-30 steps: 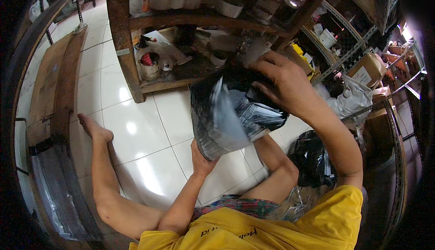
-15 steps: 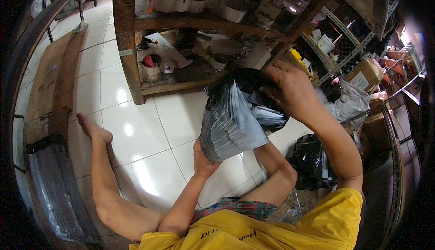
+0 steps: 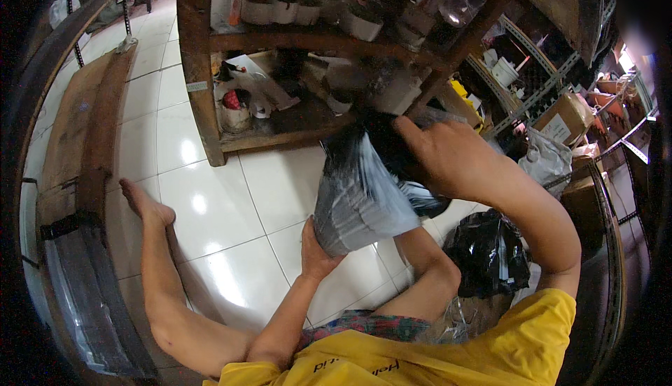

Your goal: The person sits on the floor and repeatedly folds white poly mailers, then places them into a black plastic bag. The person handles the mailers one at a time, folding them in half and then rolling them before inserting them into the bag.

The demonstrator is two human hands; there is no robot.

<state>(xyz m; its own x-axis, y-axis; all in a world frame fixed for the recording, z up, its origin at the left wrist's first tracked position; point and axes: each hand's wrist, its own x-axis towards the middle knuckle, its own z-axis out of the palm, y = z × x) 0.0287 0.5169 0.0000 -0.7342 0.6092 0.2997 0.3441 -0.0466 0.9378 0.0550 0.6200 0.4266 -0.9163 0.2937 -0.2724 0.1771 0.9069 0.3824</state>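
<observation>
A person in a yellow shirt [image 3: 420,354] sits with bare legs spread over a floor [image 3: 210,211] of shiny white tiles. A thick pile of plastic sheets [image 3: 357,207] is up in the air between the knees, in front of the tummy. It is gray and shiny low down and black at the top.

The left hand [image 3: 320,251] is closed around the bottom corner of the pile. Its thumb is on the side and its other fingers go behind, out of sight. The right hand [image 3: 451,158] is up at the black end, with its fingers bent down. Dark plastic hides the fingertips, so I cannot tell how tightly they hold. The sheets near this hand look blurry.

A crumpled black bag [image 3: 486,256] lies on the floor next to the right knee. Some clear plastic [image 3: 458,321] is by the right hip.

Past the pile stands a big wooden shelf [image 3: 273,137]. Round pale pots [image 3: 283,9] sit in a row on its upper board. Lower down, something red [image 3: 231,99] pokes out of a pale cup [image 3: 236,121].
</observation>
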